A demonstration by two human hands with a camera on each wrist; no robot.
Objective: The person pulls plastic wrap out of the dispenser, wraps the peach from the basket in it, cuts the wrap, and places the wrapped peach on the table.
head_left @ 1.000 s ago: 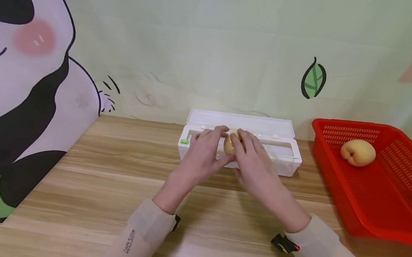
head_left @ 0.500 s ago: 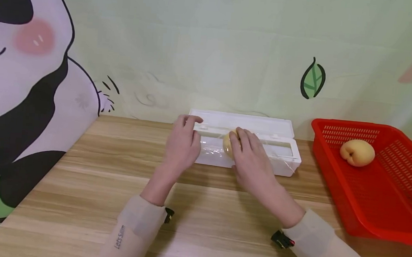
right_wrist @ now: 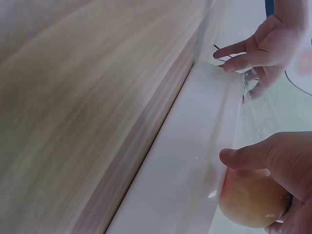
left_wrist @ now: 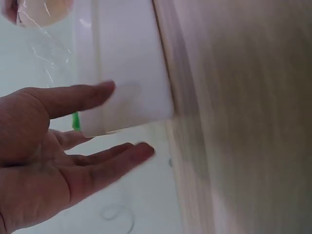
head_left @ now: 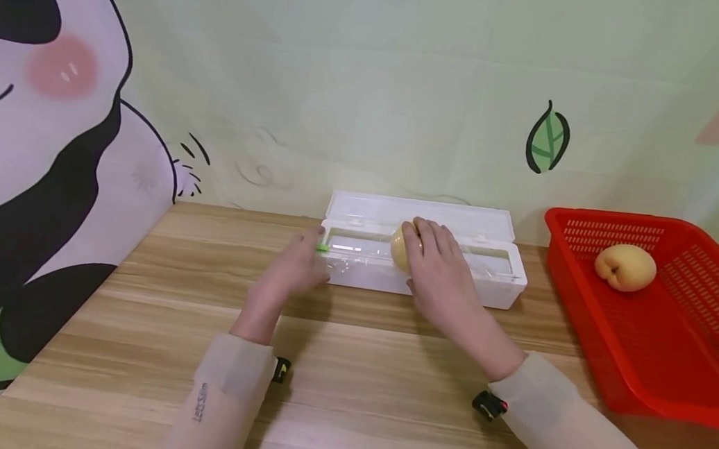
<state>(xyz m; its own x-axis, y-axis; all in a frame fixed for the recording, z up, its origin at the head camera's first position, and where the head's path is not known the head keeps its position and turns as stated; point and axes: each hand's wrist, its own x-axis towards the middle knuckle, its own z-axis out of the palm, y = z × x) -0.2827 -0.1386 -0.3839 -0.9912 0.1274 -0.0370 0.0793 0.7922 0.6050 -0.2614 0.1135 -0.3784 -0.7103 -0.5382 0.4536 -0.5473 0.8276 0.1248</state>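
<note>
A white plastic-wrap dispenser [head_left: 368, 279] lies at the back of the table, its lid [head_left: 419, 215] raised. My right hand [head_left: 443, 279] grips a yellow peach [head_left: 399, 249] over the middle of the dispenser; in the right wrist view the thumb lies over the peach [right_wrist: 253, 200]. Clear film [head_left: 347, 264] stretches along the dispenser's front edge beside the peach. At the dispenser's left end is my left hand [head_left: 297, 265], close to a green slide cutter [head_left: 323, 248]. The left wrist view shows that hand's thumb and fingers [left_wrist: 109, 170] apart and fairly straight; contact is unclear.
A red basket [head_left: 657, 350] stands on the right of the wooden table [head_left: 386, 386], with another yellow peach [head_left: 626, 267] inside. Close behind the dispenser hangs a pale green printed backdrop [head_left: 404, 116].
My left hand has left the peach and moved left along the film to the dispenser's left end. The right hand keeps its hold on the peach in nearly the same place.
</note>
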